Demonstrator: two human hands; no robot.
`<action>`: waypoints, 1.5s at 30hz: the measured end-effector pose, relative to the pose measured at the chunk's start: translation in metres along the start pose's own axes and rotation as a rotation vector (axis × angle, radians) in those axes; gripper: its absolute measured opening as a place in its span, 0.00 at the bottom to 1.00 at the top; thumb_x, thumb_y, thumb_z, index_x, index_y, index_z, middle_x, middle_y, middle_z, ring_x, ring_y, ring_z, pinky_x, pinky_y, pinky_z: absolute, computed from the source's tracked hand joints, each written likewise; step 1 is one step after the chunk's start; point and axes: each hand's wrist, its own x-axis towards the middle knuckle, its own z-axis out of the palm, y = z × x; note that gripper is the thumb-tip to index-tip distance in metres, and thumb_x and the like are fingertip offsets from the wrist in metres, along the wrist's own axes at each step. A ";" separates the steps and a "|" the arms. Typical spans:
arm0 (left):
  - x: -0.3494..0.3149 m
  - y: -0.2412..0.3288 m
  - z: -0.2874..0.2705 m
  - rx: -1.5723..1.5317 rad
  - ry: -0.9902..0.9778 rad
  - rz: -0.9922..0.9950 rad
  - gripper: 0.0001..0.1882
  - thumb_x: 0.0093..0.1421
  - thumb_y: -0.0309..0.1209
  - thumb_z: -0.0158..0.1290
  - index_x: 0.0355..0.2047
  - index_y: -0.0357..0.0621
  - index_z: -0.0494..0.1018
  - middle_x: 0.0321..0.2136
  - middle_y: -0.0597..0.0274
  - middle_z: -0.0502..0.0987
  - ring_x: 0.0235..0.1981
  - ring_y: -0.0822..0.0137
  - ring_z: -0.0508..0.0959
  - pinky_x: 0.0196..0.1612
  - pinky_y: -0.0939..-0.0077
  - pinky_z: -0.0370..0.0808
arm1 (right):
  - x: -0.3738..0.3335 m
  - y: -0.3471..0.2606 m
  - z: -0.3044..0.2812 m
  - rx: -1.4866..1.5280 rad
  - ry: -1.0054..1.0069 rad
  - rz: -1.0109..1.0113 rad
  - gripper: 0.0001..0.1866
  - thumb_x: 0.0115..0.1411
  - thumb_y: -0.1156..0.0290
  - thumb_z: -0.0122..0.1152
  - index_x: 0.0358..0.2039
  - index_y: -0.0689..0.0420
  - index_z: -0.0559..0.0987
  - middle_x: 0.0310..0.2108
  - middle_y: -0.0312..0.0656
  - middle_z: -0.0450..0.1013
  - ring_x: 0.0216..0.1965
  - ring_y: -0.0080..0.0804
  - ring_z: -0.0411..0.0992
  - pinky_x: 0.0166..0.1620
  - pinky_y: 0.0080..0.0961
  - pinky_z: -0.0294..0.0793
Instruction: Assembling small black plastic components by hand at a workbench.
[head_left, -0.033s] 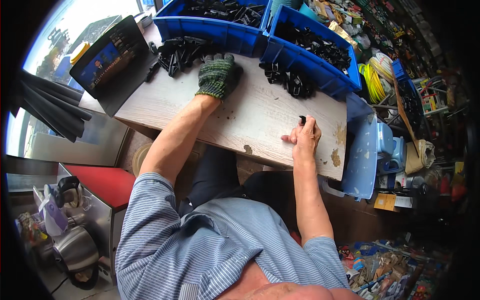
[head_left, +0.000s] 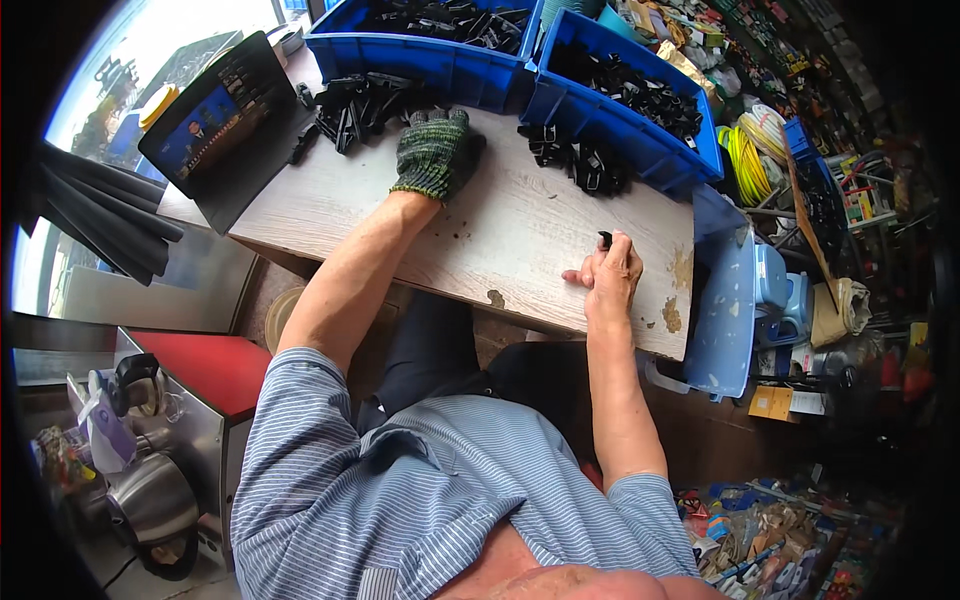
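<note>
On the pale wooden table, my left hand [head_left: 432, 155] wears a dark green knit glove. Its fingers curl down and away from me, so whatever lies under them is hidden. Just left of it is a loose heap of black plastic clips [head_left: 355, 110]. My bare right hand [head_left: 612, 272] is closed near the table's right front, with a small black piece [head_left: 604, 240] showing at its fingertips; the kind of piece is too small to tell. A second group of black clips [head_left: 590, 168] lies beyond the right hand, against a blue bin.
Two blue bins, one at the back [head_left: 425, 52] and one at the right [head_left: 625, 120], hold many black parts. A tablet [head_left: 215, 130] stands at the left. A pale blue tub [head_left: 722, 310] adjoins the table's right edge [head_left: 690, 270]. A metal kettle [head_left: 155, 495] is at lower left.
</note>
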 end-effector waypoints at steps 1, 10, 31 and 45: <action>-0.001 -0.001 0.002 -0.036 -0.047 0.020 0.17 0.58 0.42 0.55 0.43 0.45 0.76 0.35 0.47 0.79 0.39 0.46 0.77 0.41 0.50 0.75 | 0.001 0.000 0.001 0.001 0.003 0.001 0.19 0.67 0.55 0.48 0.24 0.56 0.69 0.09 0.29 0.48 0.09 0.22 0.52 0.16 0.33 0.77; -0.021 0.000 0.001 -0.067 -0.004 0.153 0.12 0.65 0.34 0.47 0.45 0.54 0.77 0.30 0.53 0.79 0.33 0.48 0.78 0.38 0.52 0.75 | -0.001 0.001 0.000 0.006 -0.008 -0.039 0.20 0.67 0.55 0.49 0.23 0.56 0.69 0.09 0.29 0.49 0.09 0.21 0.54 0.17 0.33 0.78; -0.086 0.129 -0.027 -1.041 -0.370 0.036 0.12 0.67 0.37 0.49 0.43 0.43 0.74 0.36 0.48 0.79 0.38 0.44 0.78 0.38 0.54 0.74 | -0.004 0.004 0.002 -0.004 0.130 -0.081 0.16 0.65 0.60 0.49 0.25 0.56 0.73 0.18 0.33 0.62 0.14 0.24 0.60 0.18 0.24 0.63; -0.100 0.169 -0.020 -0.887 -0.130 0.148 0.20 0.69 0.38 0.45 0.58 0.43 0.66 0.46 0.41 0.77 0.43 0.43 0.78 0.43 0.54 0.75 | 0.008 0.017 -0.019 -0.032 -0.052 -0.335 0.15 0.65 0.74 0.50 0.20 0.54 0.65 0.20 0.25 0.56 0.24 0.15 0.53 0.27 0.20 0.55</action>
